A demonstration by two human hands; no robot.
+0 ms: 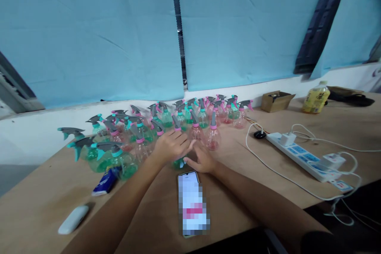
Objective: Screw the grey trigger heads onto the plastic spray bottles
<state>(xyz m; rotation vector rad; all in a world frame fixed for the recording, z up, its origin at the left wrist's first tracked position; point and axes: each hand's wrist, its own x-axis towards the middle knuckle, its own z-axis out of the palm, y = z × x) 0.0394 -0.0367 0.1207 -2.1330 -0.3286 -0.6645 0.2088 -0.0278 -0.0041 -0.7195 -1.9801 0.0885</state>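
Note:
A spray bottle (177, 163) with a greenish base stands on the table, mostly hidden under my two hands. Curled over its top is my left hand (172, 146), knuckles up and fingers bent. From the right, my right hand (203, 158) closes around the same bottle, its thumb beside a small light-blue part and its fingertips meeting the left hand. Close behind stand a pink-collared spray bottle (213, 138) and several more clear green and pink ones with grey trigger heads. A lit phone (192, 202), its screen blurred, lies just in front of my hands.
On the left lie a blue packet (106, 181) and a white rounded case (73, 219). A white power strip (300, 154) with plugs and loose cables runs along the right. Farther back are a small cardboard box (276, 102) and a yellow drink bottle (316, 98).

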